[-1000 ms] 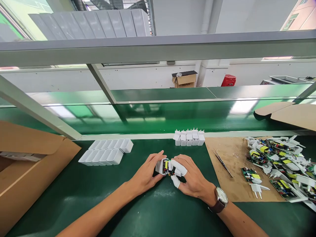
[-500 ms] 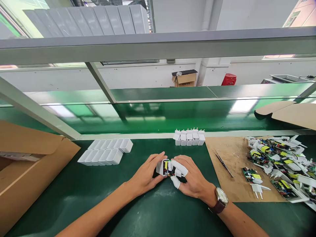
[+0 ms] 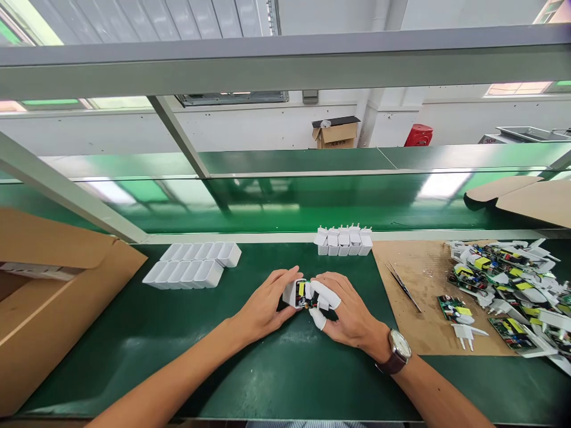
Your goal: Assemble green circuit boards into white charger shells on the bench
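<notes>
Near the middle of the green bench, my left hand [image 3: 266,304] is closed around a white plastic charger case [image 3: 289,293]. A small circuit board [image 3: 302,289] with a yellow-wrapped part sits at the mouth of the case, partly inside it. My right hand [image 3: 352,315] grips the board's other end by a white plug piece [image 3: 322,302], partly hidden by the fingers. White finger cots [image 3: 327,293] cover the right thumb and index finger. The two hands face each other, with the case and board between them.
White cases [image 3: 196,273] stand in two rows at left, beside a cardboard box [image 3: 57,309]. Several cases with plug pins [image 3: 343,242] line the back edge. At right, a brown board [image 3: 388,261] bears tweezers [image 3: 404,286] and a pile of circuit boards [image 3: 513,279].
The head view has tilted down a little, so the scene sits higher and the bench's front edge shows. Both hands keep the same hold, with the board and case hardly shifted.
</notes>
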`<state>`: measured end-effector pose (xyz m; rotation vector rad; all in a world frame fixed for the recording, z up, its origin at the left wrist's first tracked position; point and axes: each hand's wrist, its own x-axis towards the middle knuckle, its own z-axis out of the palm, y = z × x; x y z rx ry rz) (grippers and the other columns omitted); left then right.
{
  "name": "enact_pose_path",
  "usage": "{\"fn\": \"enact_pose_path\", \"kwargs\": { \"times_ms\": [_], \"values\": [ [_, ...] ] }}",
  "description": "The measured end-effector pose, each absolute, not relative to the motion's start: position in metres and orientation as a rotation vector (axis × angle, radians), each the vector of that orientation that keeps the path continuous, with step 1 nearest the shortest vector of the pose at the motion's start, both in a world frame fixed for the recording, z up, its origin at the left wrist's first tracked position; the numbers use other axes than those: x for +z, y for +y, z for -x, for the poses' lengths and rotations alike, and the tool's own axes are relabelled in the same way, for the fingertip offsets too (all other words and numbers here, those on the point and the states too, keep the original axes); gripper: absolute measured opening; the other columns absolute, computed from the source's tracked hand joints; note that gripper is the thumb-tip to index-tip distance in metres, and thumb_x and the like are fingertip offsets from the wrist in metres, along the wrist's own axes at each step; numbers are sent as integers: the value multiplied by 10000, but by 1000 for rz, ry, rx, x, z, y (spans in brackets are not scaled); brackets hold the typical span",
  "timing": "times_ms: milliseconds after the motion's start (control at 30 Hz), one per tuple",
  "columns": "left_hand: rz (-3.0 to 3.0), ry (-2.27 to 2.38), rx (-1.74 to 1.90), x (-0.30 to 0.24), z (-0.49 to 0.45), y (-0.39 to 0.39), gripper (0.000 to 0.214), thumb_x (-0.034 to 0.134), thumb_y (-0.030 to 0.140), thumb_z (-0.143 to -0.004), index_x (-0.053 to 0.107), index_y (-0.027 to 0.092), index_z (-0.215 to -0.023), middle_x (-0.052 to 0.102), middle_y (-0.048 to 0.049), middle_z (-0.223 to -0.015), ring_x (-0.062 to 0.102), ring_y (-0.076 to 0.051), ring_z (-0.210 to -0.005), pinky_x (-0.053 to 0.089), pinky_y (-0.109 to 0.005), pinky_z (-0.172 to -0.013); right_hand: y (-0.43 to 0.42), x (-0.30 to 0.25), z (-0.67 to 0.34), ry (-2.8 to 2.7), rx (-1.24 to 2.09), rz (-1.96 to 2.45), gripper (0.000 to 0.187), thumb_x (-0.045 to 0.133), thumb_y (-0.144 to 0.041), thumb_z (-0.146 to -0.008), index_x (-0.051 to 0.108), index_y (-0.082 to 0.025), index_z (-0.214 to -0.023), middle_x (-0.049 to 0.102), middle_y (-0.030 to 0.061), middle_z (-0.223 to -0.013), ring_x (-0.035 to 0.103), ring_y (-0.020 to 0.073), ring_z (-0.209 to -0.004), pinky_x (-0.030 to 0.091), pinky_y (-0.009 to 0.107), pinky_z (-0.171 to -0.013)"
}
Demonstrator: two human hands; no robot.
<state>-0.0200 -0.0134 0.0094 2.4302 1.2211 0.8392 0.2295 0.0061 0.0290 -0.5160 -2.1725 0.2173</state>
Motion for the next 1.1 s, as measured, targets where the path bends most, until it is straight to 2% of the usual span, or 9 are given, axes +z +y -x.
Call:
{"fn": "enact_pose_path", "kwargs": {
  "times_ms": [600, 1100],
  "values": [
    [-2426, 1251, 814, 8, 21, -12, 838, 678, 224, -934, 182, 282, -1608, 603, -109, -1418, 507, -277, -1356, 532, -505, -1090, 8, 25, -232, -2185, 185, 485, 617, 579, -70, -900, 404, -120, -1490, 648, 185, -1245, 583, 316, -1194, 571, 529, -974],
    [-2485, 1231, 879, 12, 21, -11, 819, 659, 241, -953, 171, 283, -1610, 620, -114, -1399, 553, -274, -1303, 556, -498, -1051, 7, 28, -232, -2208, 182, 520, 630, 541, -66, -893, 404, -180, -1497, 660, 155, -1249, 615, 305, -1180, 575, 540, -985]
  ]
}}
